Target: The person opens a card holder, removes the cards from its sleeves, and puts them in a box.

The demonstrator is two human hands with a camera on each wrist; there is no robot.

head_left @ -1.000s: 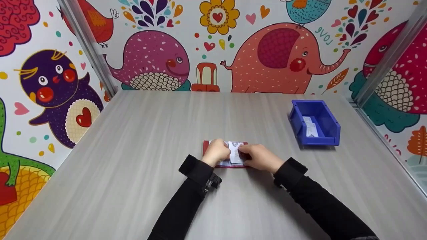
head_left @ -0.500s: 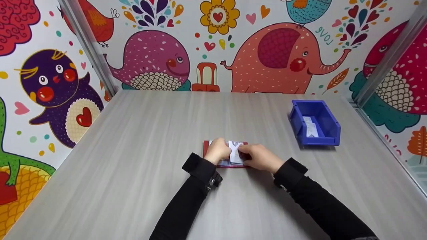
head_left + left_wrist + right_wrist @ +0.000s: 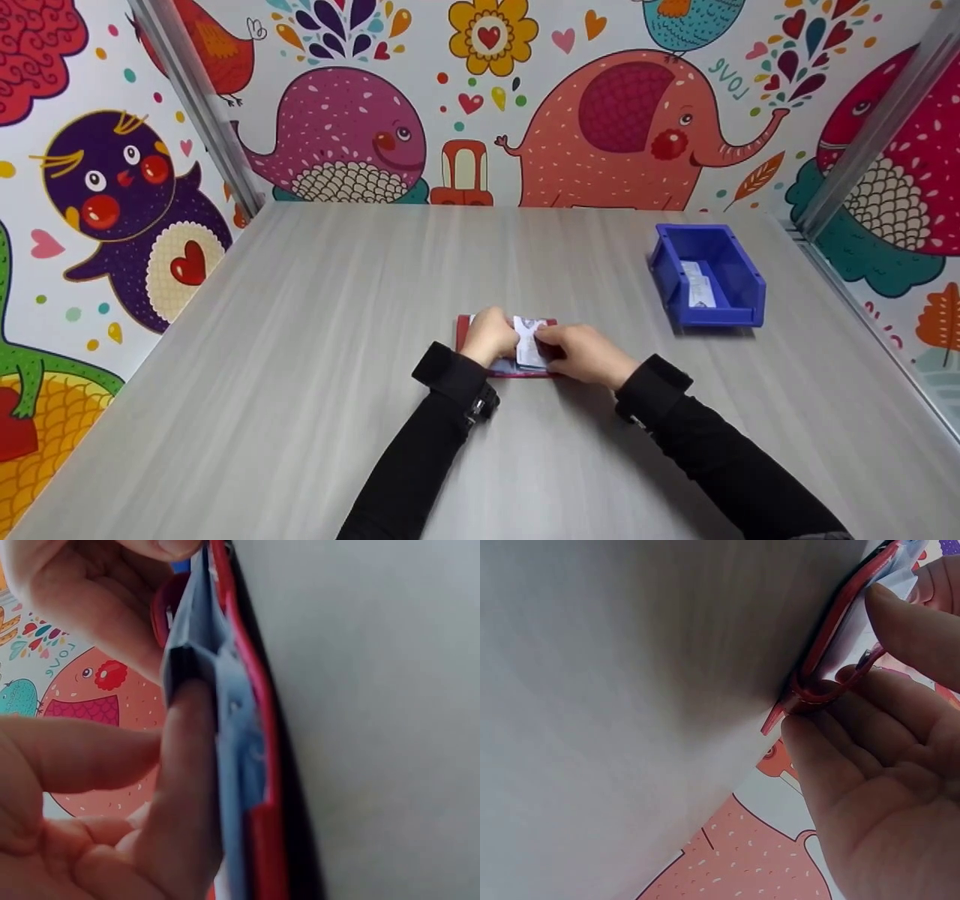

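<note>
A red card holder (image 3: pixel 463 330) with clear plastic sleeves lies opened on the table, a white printed card (image 3: pixel 529 345) showing on its right half. My left hand (image 3: pixel 489 337) is at the sleeves' left edge with its fingers bent. In the left wrist view, one finger (image 3: pixel 187 765) reaches into the mouth of a bluish clear sleeve (image 3: pixel 240 705); its tip is hidden there. My right hand (image 3: pixel 589 352) grips the right side. In the right wrist view, its thumb (image 3: pixel 907 622) presses the sleeves and its other fingers lie behind the holder's red strap (image 3: pixel 817 696).
A blue plastic bin (image 3: pixel 709 277) with white printed cards (image 3: pixel 698 289) inside stands on the table at the right rear. Behind the table (image 3: pixel 337 300) rise walls printed with cartoon animals; metal posts (image 3: pixel 199 105) stand at the corners.
My left hand has shifted slightly forward and to the right along the sleeves. My right hand, the card holder and the bin stay in place.
</note>
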